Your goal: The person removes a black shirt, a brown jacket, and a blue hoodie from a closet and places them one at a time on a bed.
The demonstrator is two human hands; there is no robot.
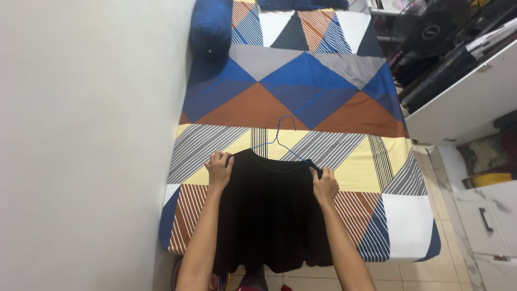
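A black shirt (pixel 272 210) lies flat on the near end of the bed, its hem hanging over the edge. A thin blue wire hanger (pixel 279 137) sits in its neck, the hook pointing up the bed. My left hand (pixel 218 168) pinches the shirt's left shoulder. My right hand (pixel 325 187) grips the right shoulder, where the hanger's arm ends. Both forearms reach in from the bottom of the view.
The bed (pixel 377 167) has a sheet of blue, brown, grey and yellow triangles. A dark blue bolster (pixel 211 27) lies at its far left. A plain wall runs along the left. A black fan (pixel 431 27), white shelf (pixel 458 102) and cabinet (pixel 490 231) stand on the right.
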